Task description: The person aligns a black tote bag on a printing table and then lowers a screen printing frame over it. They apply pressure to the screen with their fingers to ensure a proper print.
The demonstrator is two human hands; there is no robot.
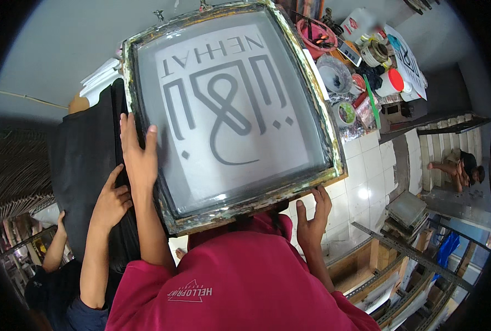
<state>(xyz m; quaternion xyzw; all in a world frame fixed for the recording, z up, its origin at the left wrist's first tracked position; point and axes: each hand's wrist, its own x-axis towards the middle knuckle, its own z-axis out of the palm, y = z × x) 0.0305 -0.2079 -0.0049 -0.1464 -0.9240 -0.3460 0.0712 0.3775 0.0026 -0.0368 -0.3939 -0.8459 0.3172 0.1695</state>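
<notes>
A screen-printing frame (250, 204) with paint-stained edges fills the upper middle, its pale mesh bearing large dark lettering. My left hand (138, 157) lies along the frame's left edge, fingers stretched upward and thumb apart over the rim. Below the frame's lower right corner is my right hand (313, 218), its fingertips at the lower edge and its thumb spread away. Neither hand is closed around anything I can see. Just left of the frame hangs or lies black fabric (85, 171). Another person's hand (112, 199) touches it with one finger extended, beside my left forearm.
A cluttered surface at upper right holds a pink basin (315, 36), a white tub with a red lid (390, 83) and a clear bowl (335, 74). Metal shelving (411, 251) stands at lower right. Farther off, a person (460, 168) sits near steps. Two metal fittings (159, 15) top the frame.
</notes>
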